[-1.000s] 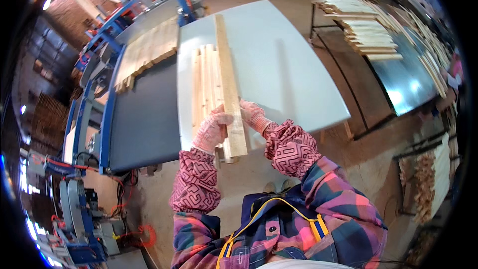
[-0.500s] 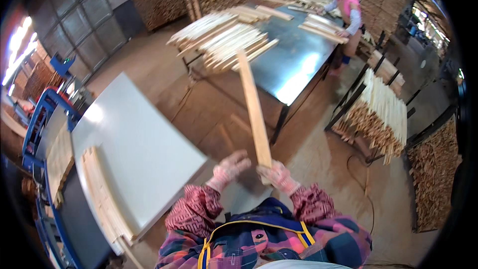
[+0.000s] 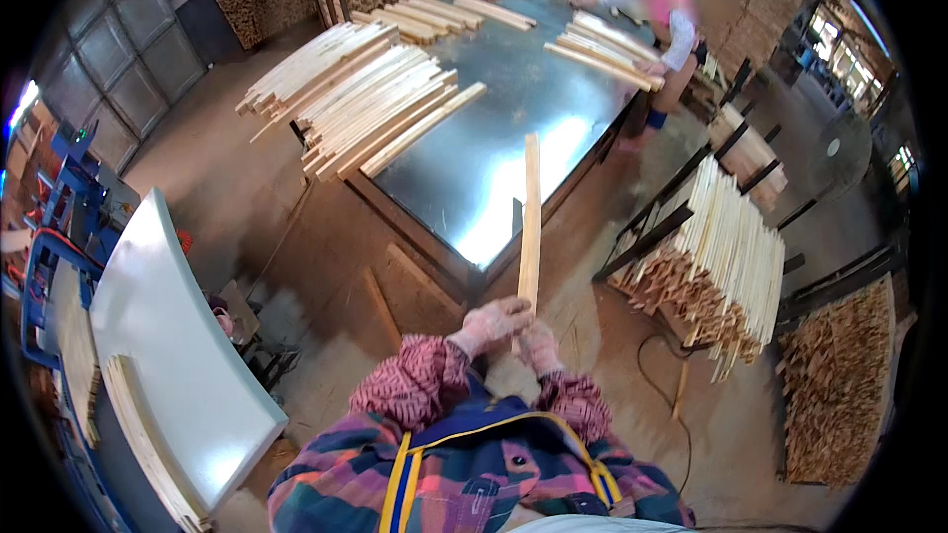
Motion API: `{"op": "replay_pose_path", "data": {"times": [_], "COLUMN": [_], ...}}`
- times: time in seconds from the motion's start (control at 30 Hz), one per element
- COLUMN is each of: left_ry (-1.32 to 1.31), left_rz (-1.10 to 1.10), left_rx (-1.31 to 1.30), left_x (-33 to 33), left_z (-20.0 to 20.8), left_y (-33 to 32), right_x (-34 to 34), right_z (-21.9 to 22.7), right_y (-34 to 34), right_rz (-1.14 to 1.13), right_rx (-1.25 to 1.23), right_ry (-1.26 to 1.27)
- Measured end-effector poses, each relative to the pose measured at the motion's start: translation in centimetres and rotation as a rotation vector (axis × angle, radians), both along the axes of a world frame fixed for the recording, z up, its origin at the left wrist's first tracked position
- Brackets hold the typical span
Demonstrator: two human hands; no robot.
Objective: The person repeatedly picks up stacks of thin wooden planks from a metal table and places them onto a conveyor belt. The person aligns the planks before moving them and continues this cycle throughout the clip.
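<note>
A long, pale wooden strip (image 3: 530, 222) points away from me in front of my body, its far end over the near right corner of the metal-topped table. My gloved right hand (image 3: 539, 347) is closed around its near end. From the left, my gloved left hand (image 3: 493, 325) has its fingers bent against the same end, next to the right hand; the thumb side is partly hidden. On the metal-topped table (image 3: 454, 192) lie rows of similar wooden strips (image 3: 380, 104), some jutting over its left edge.
Across the table a co-worker (image 3: 671, 15) in pink reaches toward another row of strips (image 3: 607, 49). To the right stands a black rack of stacked strips (image 3: 711, 252). At left is a white panel surface (image 3: 173, 336) beside a blue machine frame (image 3: 69, 207). Loose boards (image 3: 420, 274) lie on the floor.
My body has turned rightward and come nearer the table. The strip has swung more upright in view, and my left hand has moved from apart to against its near end.
</note>
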State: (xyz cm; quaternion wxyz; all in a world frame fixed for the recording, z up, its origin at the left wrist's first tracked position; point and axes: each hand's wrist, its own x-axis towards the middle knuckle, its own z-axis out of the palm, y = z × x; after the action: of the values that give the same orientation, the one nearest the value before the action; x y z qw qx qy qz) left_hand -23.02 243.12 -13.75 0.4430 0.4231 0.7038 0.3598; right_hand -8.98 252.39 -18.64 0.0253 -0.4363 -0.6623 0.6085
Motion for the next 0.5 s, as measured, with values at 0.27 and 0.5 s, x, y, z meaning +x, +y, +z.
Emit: {"op": "replay_pose_path", "data": {"times": [0.27, 0.5], "left_ry": [0.17, 0.039], "left_rz": [0.126, 0.525], "left_rx": [-0.223, -0.361], "left_x": [-10.0, -13.1], "left_z": [-1.9, -2.3], "left_y": [1.0, 0.6], "right_x": [-9.9, -35.8], "right_z": [-1.7, 12.4], "right_y": [15.2, 40.8], "right_rz": [0.212, 0.146], "right_rx": [0.298, 0.952], "right_ry": [-0.275, -0.027]}}
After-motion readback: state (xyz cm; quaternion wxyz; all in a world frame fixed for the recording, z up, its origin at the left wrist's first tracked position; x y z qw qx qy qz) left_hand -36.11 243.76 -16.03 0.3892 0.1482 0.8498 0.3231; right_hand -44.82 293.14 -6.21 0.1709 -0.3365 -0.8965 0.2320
